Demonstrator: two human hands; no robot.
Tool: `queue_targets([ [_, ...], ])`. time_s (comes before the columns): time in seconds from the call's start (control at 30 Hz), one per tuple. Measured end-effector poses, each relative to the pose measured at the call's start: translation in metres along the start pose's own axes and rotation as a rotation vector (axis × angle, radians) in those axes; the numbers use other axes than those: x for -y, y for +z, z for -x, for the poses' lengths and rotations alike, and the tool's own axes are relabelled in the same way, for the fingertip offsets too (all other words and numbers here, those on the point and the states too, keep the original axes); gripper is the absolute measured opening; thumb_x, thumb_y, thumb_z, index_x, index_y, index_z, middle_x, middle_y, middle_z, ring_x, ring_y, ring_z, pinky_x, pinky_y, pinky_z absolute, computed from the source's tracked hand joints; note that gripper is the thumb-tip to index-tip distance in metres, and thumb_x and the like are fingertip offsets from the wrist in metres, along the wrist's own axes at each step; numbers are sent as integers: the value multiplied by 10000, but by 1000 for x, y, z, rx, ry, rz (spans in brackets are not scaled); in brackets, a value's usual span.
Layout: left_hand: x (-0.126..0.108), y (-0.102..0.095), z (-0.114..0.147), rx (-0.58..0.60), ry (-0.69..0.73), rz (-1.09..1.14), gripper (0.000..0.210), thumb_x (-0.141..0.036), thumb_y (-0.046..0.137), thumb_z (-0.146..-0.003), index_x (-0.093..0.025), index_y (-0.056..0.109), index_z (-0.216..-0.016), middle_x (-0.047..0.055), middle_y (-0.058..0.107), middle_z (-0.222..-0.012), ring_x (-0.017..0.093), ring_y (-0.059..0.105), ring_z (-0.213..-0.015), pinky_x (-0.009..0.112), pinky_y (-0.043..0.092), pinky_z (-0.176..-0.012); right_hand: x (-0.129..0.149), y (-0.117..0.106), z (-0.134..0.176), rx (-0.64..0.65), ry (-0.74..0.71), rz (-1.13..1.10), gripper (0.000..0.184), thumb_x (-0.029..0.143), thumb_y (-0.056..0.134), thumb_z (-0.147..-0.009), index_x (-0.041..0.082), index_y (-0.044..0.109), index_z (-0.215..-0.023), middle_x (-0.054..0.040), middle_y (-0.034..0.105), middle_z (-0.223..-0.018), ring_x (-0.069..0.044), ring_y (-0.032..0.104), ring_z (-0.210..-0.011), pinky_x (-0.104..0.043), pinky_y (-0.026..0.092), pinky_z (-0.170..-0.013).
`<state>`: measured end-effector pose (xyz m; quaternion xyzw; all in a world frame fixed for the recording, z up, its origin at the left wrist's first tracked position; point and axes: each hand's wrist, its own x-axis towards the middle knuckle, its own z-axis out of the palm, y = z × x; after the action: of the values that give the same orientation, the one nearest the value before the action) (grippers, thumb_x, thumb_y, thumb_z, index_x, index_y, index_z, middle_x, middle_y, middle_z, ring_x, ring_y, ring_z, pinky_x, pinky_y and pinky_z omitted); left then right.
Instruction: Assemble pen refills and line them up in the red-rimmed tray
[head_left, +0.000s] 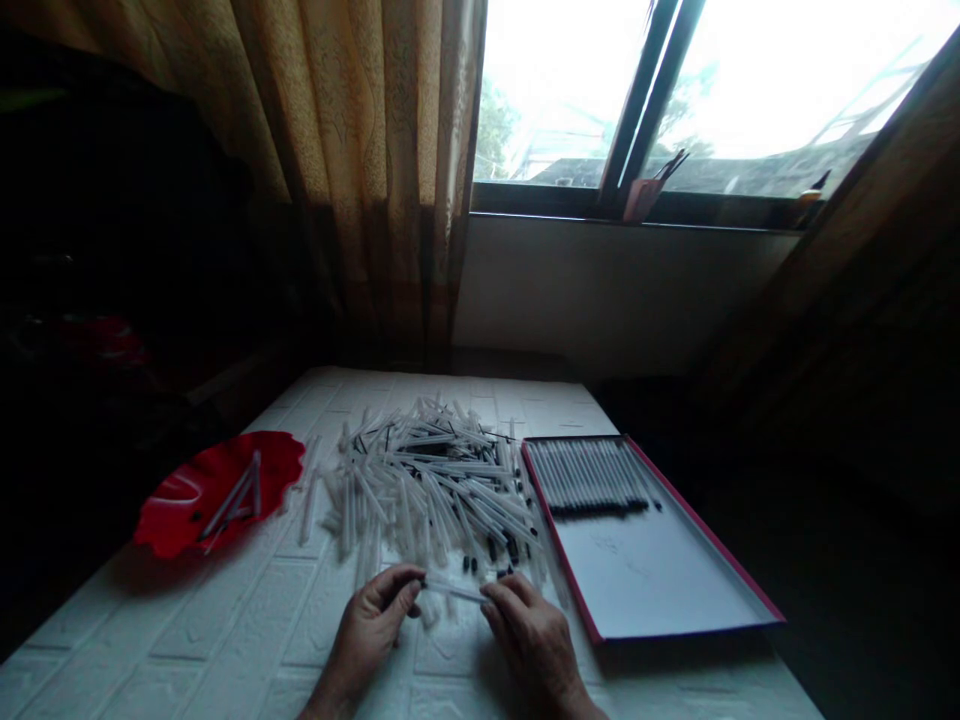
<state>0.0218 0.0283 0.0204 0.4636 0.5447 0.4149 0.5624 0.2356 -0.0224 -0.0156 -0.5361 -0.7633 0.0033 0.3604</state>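
Through the head camera, my only view, I see both hands over the near part of the white counter [225,625]. The left hand [375,612] has its fingers pinched on one end of a clear tube [455,591], and the right hand [534,635] has its fingers closed on the other end, so the tube lies level between them, in front of a loose heap of similar tubes [427,485].

I judge the work partly done: a neat row of tubes [589,475] with dark ends lies side by side in the far part of the red-edged tray [679,590]. Much seems left, since the heap is large and small black pieces [512,548] lie scattered at its near edge. A red dish [283,455] to the left holds a few more slim pieces [234,505].

The fingers hide both tips of the held tube, so I can't tell whether either end is capped. Tubes overlap too closely to count, the forearms are cut off below, and the dark left side is unreadable.
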Motion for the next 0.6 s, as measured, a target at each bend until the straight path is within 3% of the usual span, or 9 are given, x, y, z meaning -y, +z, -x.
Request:
queue_targets([
  [0.1,1,0,0,3,-1,-4,547,-653,771,-477,-186,743,-759,-33,597,-495,104,492,-421,173,329,-349,4,-2,-3,-39,-8,-26,231,324,423,-982,199,545,-1133,-64,663,-850,-178,672,-687,-234,508,-599],
  [0.2,1,1,0,0,0,-9,540,-645,771,-480,-184,742,-759,-32,592,-492,116,510,-440,174,330,-350,7,-3,-4,-66,-6,-74,150,315,461,-955,204,522,-1036,-33,641,-772,-167,645,-626,-228,490,-560],
  [0.37,3,0,0,-4,2,-7,539,-631,774,-478,-176,743,-764,-32,599,-498,99,476,-419,177,343,-360,5,0,-1,10,21,-71,51,249,494,-915,219,529,-938,-35,631,-801,-167,634,-656,-227,477,-580],
  [0.6,8,-1,-1,2,-1,-3,553,-643,774,-470,-178,742,-768,-21,616,-525,121,525,-470,172,350,-360,5,-2,-2,52,16,-37,182,266,428,-973,226,587,-1053,-54,650,-863,-168,660,-713,-221,486,-613],
])
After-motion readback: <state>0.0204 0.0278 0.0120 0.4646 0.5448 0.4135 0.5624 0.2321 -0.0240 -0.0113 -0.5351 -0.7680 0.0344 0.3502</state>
